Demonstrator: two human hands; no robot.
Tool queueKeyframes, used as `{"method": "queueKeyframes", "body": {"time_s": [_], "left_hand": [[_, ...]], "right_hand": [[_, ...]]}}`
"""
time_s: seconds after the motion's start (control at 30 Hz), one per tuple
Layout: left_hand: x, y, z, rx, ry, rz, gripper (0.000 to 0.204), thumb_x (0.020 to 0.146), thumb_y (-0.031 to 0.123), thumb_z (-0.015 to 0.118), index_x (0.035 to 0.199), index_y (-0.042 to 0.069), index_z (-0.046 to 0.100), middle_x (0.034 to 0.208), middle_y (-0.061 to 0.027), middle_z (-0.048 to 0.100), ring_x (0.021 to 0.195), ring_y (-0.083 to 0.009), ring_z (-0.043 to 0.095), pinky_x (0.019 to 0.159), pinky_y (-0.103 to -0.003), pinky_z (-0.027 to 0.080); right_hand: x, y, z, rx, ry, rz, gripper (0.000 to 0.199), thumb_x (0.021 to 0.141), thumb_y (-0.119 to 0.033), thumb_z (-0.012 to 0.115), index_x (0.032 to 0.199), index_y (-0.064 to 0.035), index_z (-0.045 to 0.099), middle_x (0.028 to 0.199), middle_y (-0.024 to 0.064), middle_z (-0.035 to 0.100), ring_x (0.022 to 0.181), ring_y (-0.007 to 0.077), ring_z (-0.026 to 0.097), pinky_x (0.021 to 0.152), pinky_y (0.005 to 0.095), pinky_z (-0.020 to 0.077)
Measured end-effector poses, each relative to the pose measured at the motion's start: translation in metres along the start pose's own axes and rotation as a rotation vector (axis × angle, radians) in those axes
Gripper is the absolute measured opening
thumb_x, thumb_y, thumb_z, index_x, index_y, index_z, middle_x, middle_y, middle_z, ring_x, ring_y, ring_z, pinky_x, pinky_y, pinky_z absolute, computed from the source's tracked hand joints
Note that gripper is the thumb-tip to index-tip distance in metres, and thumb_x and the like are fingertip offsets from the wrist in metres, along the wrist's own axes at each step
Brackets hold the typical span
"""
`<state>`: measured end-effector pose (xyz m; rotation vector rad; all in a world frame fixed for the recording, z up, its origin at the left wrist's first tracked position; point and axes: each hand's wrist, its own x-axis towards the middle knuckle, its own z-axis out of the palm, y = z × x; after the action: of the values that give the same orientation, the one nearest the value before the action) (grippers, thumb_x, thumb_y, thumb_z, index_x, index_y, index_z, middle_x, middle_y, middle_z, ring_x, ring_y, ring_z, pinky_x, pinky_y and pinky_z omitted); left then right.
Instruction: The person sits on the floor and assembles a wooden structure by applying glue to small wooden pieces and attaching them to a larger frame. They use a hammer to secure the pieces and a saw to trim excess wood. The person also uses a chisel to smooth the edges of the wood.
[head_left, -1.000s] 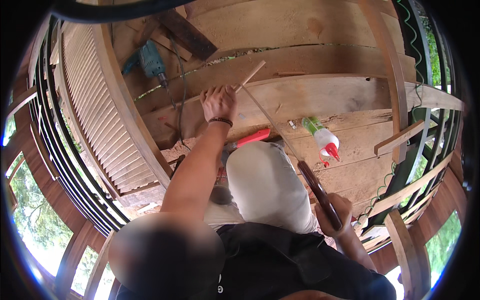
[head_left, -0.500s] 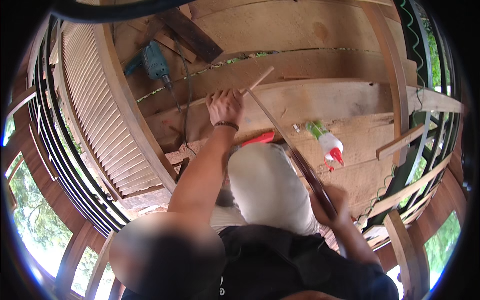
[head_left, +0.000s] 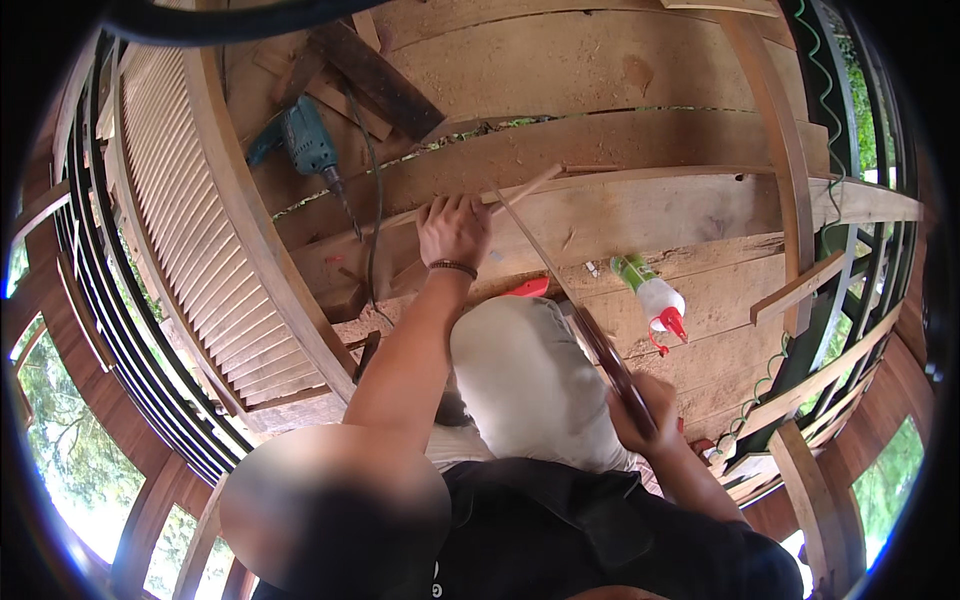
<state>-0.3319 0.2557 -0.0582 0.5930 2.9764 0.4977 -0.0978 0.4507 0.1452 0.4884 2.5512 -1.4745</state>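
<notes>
A thin wooden strip [head_left: 525, 187] is lying on the plank [head_left: 640, 215], with the left hand [head_left: 452, 228] resting on both. A long blade [head_left: 570, 295] is running from the strip down to the right hand [head_left: 645, 410]. The drill [head_left: 305, 145] is sitting to the left, the glue bottle [head_left: 650, 295] to the right, and the louvred shutter [head_left: 195, 230] is leaning far left

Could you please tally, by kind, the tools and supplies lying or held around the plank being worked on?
Teal power drill: 1
Squeeze bottle with green label and red nozzle: 1
Hand saw, in the right hand: 1
Thin wooden stick under the left hand: 1
Total: 4
</notes>
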Motion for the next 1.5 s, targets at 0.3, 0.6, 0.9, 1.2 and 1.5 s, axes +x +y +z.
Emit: {"method": "queueKeyframes", "body": {"time_s": [0.3,0.6,0.9,1.2,1.5], "left_hand": [[-0.001,-0.003,0.002,-0.019,0.044,-0.019,0.027,0.093,0.023,0.057,0.073,0.009,0.069,0.079,-0.0085,0.071,0.086,-0.0273,0.068,0.083,-0.044,0.048],[0.002,-0.001,0.003,0.028,0.071,0.038,0.027,0.093,0.022,0.056,0.072,0.010,0.068,0.078,-0.0090,0.071,0.084,-0.0283,0.068,0.080,-0.044,0.049],[-0.002,-0.003,0.008,0.030,0.036,-0.038,0.029,0.093,0.021,0.055,0.071,0.009,0.069,0.079,-0.0098,0.072,0.083,-0.0282,0.069,0.082,-0.044,0.049],[0.003,0.003,0.005,0.012,0.019,-0.052,0.030,0.094,0.022,0.053,0.074,0.011,0.072,0.085,-0.0094,0.074,0.088,-0.0275,0.070,0.086,-0.045,0.049],[-0.009,0.005,0.002,0.022,-0.069,-0.007,0.028,0.094,0.023,0.054,0.076,0.010,0.071,0.086,-0.0090,0.073,0.091,-0.0275,0.069,0.087,-0.044,0.047]], "right_hand": [[-0.024,0.000,-0.021,0.012,-0.044,0.008,0.012,0.070,0.003,0.067,0.073,-0.0013,0.056,0.063,0.0124,0.051,0.050,0.0343,0.054,0.045,0.0426,0.0413],[-0.002,0.014,-0.001,0.038,-0.042,0.011,0.013,0.073,0.000,0.070,0.080,-0.0024,0.059,0.065,0.0146,0.056,0.053,0.0363,0.057,0.050,0.0435,0.0438],[-0.003,0.010,-0.006,0.085,-0.027,0.021,0.010,0.079,-0.003,0.070,0.077,-0.0012,0.061,0.061,0.0127,0.056,0.048,0.0312,0.056,0.047,0.0402,0.0430],[0.015,-0.005,-0.011,-0.005,-0.086,0.041,0.012,0.074,-0.002,0.071,0.081,-0.0026,0.060,0.063,0.0136,0.056,0.055,0.0367,0.060,0.052,0.0440,0.0471],[0.026,0.012,0.017,0.091,-0.031,0.063,0.012,0.076,-0.004,0.072,0.077,-0.0033,0.060,0.064,0.0137,0.058,0.053,0.0335,0.060,0.050,0.0419,0.0462]]}}
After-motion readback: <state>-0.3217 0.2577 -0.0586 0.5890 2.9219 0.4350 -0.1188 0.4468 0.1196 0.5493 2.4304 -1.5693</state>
